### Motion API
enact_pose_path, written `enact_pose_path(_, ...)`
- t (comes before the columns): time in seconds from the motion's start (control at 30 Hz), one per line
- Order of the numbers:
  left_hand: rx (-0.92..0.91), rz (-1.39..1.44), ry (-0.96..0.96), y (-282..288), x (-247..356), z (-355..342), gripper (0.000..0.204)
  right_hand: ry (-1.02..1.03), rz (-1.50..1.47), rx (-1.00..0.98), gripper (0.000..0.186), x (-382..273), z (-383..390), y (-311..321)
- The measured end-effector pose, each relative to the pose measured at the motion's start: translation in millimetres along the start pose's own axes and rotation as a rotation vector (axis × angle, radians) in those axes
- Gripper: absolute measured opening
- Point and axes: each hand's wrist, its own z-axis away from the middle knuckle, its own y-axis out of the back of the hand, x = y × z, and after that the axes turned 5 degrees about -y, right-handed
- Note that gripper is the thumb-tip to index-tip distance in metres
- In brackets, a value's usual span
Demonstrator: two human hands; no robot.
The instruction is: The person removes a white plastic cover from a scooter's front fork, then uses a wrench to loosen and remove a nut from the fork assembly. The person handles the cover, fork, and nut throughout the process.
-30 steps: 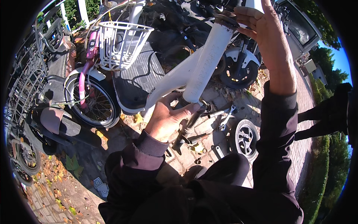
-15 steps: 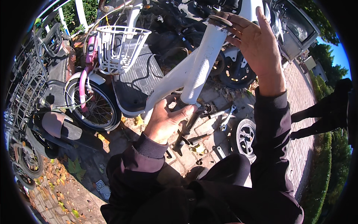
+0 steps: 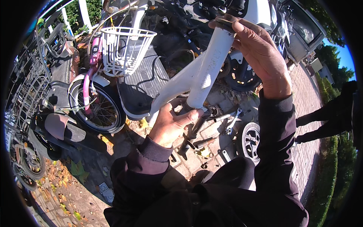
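A white bicycle-style frame [image 3: 180,81] stands tilted in front of me, its thick head tube [image 3: 210,64] leaning up to the right. My left hand [image 3: 170,123] is wrapped round the lower end of this tube, thumb in front. At the tube's upper end, my right hand [image 3: 262,53] pinches a dark, rusty headset ring [image 3: 225,21] between thumb and fingers. The ring sits on or just over the tube's mouth; its fit cannot be made out. Directly below the left hand, a dark metal fork-like part [image 3: 196,126] shows, partly hidden by that hand.
A small spoked wheel [image 3: 250,140] and a crank arm [image 3: 233,121] lie on the paving to the right. At left stands a pink bicycle [image 3: 87,89] with a white basket [image 3: 127,51]. Parked scooters crowd the far side. A person's dark legs [image 3: 325,115] show at far right.
My right hand has gone from stretched fingers with the thumb raised to a thumb-and-finger pinch on the headset ring. My left hand keeps its grip on the tube.
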Motion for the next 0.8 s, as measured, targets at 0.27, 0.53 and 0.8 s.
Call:
enact_pose_path(0.27, 0.063, -0.076, -0.023, -4.5, 0.0, 3.3, 0.056, 0.005, -0.075, 0.096, 0.067, 2.5, 1.3, 9.2)
enact_pose_path(0.53, 0.0, -0.097, 0.067, 0.1, 5.2, 1.7, 0.06, 0.014, 0.215, 0.006, 0.071, -4.0, -9.2, -1.1)
enact_pose_path(0.8, 0.061, -0.094, -0.05, -3.1, -4.0, 1.2, 0.061, -0.046, 0.359, 0.25, 0.092, 5.6, -4.1, 6.2)
